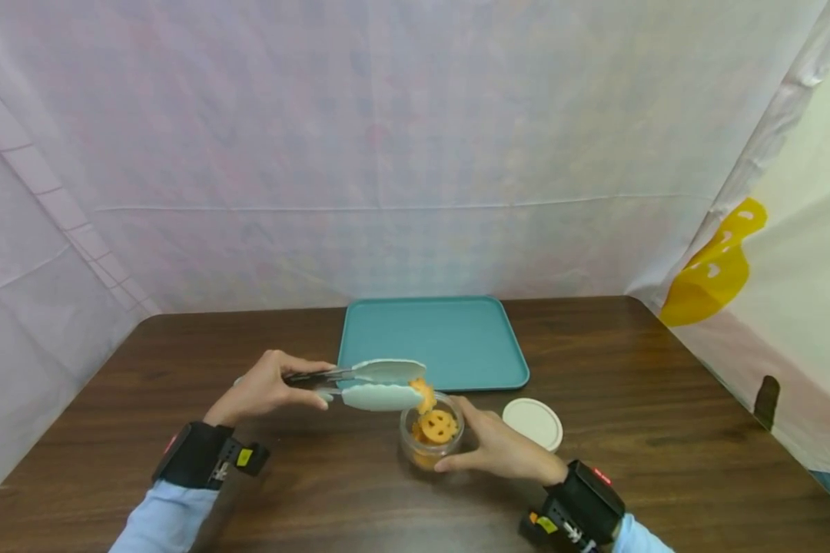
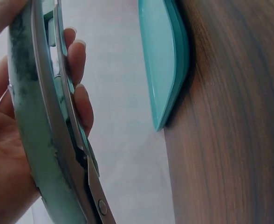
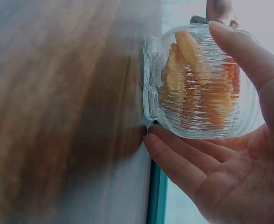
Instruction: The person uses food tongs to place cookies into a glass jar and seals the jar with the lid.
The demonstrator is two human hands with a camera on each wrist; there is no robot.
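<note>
My left hand [image 1: 266, 390] grips a pair of kitchen tongs [image 1: 382, 397] with pale green tips and metal arms. Between the tips sits a flower-edged cracker [image 1: 423, 393], over the mouth of a clear glass jar [image 1: 406, 443]. Inside the jar lie several orange-yellow crackers [image 1: 437, 426] with small holes; the ribbed glass wall [image 3: 207, 132] shows them stacked. With thumb and fingers around its side, my right hand [image 1: 501, 445] holds the jar on the table. In the left wrist view, the tongs' green handle [image 2: 39, 121] rests against the palm; their tips are out of that view.
A teal tray [image 1: 425, 338] lies at the table's back edge, behind the tongs and jar. The round white lid [image 1: 534, 424] is on the brown wooden table [image 1: 304, 491], just right of my right hand. A pale cloth [image 1: 387, 153] hangs behind the table.
</note>
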